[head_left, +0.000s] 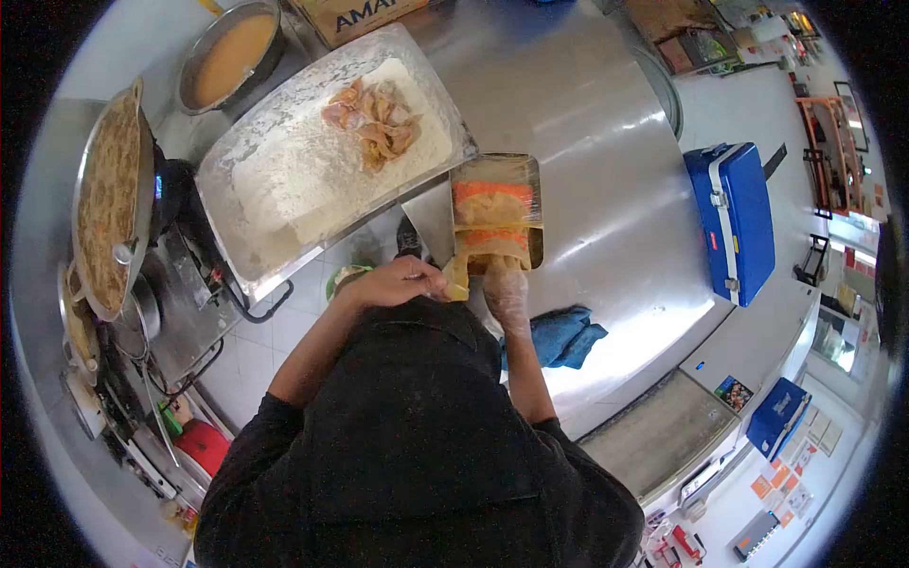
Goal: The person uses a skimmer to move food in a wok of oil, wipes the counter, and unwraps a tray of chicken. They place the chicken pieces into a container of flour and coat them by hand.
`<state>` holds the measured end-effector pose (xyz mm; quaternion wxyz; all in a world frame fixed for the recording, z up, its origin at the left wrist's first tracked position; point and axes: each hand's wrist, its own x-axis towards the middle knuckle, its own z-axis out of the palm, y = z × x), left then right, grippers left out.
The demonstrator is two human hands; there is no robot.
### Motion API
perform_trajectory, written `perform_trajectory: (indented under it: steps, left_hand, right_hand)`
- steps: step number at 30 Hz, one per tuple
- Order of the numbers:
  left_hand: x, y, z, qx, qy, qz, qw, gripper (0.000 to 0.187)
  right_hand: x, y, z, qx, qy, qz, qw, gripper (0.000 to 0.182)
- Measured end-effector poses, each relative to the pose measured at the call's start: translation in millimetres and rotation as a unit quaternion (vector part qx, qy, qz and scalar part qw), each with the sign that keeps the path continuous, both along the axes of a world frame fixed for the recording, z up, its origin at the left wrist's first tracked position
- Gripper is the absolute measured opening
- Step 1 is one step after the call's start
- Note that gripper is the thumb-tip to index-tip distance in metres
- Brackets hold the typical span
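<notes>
A brown and orange packet (492, 204) lies in a rectangular metal tray (537, 248) on the steel table's near edge. My left hand (409, 281) is closed, with its fingers pinching a yellowish flap (457, 277) at the packet's near left corner. Pale with flour, my right hand (507, 292) is at the packet's near end; its fingers are hidden there, so I cannot see what they grip. Left of the packet, a large metal tray (327, 232) of white flour bears several raw meat pieces (374, 123).
A blue cloth (565, 338) lies on the steel table (606, 180) beside my right forearm. Farther right stands a blue cooler box (731, 224). A pot of orange liquid (230, 62) and a cardboard box (355, 14) are at the back. Far left is a wide pan of brown liquid (109, 199).
</notes>
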<state>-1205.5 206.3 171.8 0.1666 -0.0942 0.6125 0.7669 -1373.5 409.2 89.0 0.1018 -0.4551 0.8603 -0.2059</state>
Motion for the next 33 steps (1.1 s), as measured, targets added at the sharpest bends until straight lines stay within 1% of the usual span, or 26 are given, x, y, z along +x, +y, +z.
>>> perform_trajectory:
  steps: [1,2,5,8,11,12,13,14,17,20,23,26,29,32,33]
  left_hand:
    - [-5.1,1.8,14.0,-0.022,-0.008,-0.02,1.0,0.04]
    - [-8.9,2.6,22.0,-0.045,-0.015,-0.038,0.998,0.04]
    - [-9.4,5.5,20.6,-0.055,-0.019,-0.044,0.997,0.041]
    - [-1.4,5.7,7.3,-0.022,-0.004,-0.014,1.0,0.043]
    - [-1.1,1.3,21.3,-0.068,-0.024,-0.041,0.997,0.041]
    - [0.0,2.9,19.9,-0.06,-0.021,-0.044,0.997,0.04]
    - [0.7,3.8,17.2,-0.052,-0.017,-0.047,0.997,0.04]
    - [1.2,3.8,15.3,-0.046,-0.012,-0.049,0.998,0.039]
    - [1.6,3.3,14.5,-0.085,0.002,-0.063,0.994,0.038]
    - [3.6,4.8,15.3,-0.088,-0.008,-0.054,0.995,0.038]
    - [5.2,5.2,12.9,-0.087,0.001,-0.053,0.995,0.039]
    - [5.2,3.4,20.6,-0.076,-0.013,-0.043,0.996,0.04]
    - [8.4,2.2,15.9,-0.07,-0.022,-0.047,0.996,0.04]
    - [6.7,2.2,18.6,-0.101,-0.022,-0.049,0.993,0.041]
    - [6.9,2.9,18.0,-0.094,-0.021,-0.044,0.994,0.041]
  right_hand:
    - [4.5,-0.3,-12.6,-0.081,0.051,0.02,0.995,0.015]
    - [8.4,0.5,-23.8,-0.072,0.058,0.031,0.995,0.018]
    - [15.0,-6.8,-41.7,0.083,0.052,0.01,0.995,0.02]
    - [12.0,-9.6,-64.3,0.2,0.082,0.043,0.975,0.021]
    - [11.4,-20.4,-40.8,0.234,0.084,0.054,0.967,0.03]
    - [10.8,-23.6,-35.8,0.107,0.049,-0.005,0.993,0.035]
    - [8.6,-29.4,-31.2,-0.022,0.014,-0.063,0.998,0.04]
    - [5.5,-35.3,-26.3,-0.153,-0.021,-0.118,0.981,0.045]
    - [-2.0,-52.6,3.9,-0.082,-0.03,-0.029,0.996,0.058]
    - [-5.7,-51.3,-4.1,-0.015,0.051,0.022,0.998,0.06]
    - [-12.3,-49.4,0.2,-0.044,-0.041,0.025,0.998,0.061]
    - [-20.9,-31.7,-46.1,0.056,0.038,0.096,0.993,0.061]
    - [-24.3,-34.3,-24.2,0.056,0.055,0.134,0.988,0.062]
    - [-26.1,-41.0,-22.4,0.043,0.065,0.122,0.989,0.062]
    - [-26.2,-45.1,-17.4,0.068,0.079,0.126,0.987,0.062]
